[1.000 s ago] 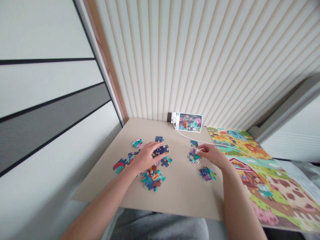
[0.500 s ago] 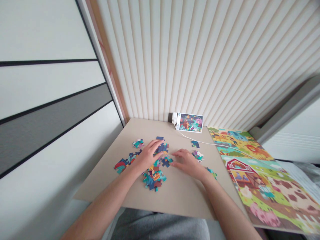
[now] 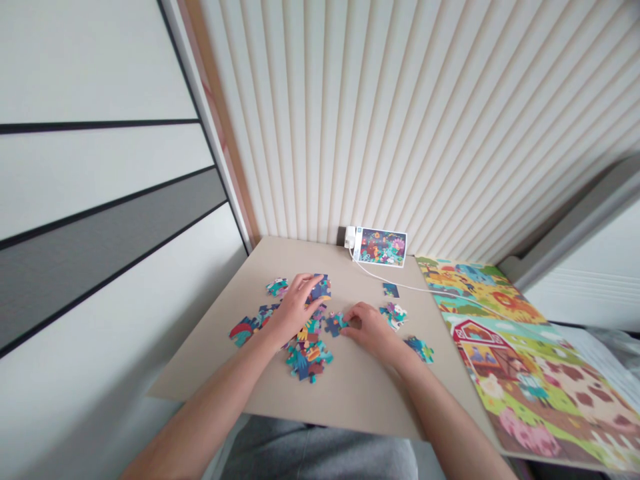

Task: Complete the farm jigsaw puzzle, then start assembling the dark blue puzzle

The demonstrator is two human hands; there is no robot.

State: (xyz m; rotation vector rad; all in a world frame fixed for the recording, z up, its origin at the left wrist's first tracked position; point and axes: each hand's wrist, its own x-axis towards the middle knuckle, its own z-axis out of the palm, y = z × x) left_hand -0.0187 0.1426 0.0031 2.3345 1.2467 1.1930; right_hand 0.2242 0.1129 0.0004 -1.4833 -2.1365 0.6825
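Observation:
My left hand (image 3: 296,305) grips a small section of joined dark-blue puzzle pieces (image 3: 321,287), fingers on its far side and thumb at its near edge. My right hand (image 3: 369,327) pinches the right edge of a blue-and-teal puzzle piece (image 3: 335,324) lying on the table. Between my forearms is a larger joined puzzle section (image 3: 309,360) with teal, orange and brown parts. More joined pieces with a red shape (image 3: 242,331) stick out left of my left wrist. My left hand hides part of the middle pieces.
Loose puzzle clusters lie at the back left (image 3: 277,287) and on the right (image 3: 393,315), with another cluster (image 3: 419,349) by my right forearm. A reference picture card (image 3: 383,247) leans near a white charger (image 3: 349,237); its cable crosses two finished animal puzzles (image 3: 540,387).
The dark-blue section under my left hand has shifted, separating from the pieces below it. My right hand has moved slightly left, and its fingers have closed on the blue-and-teal piece.

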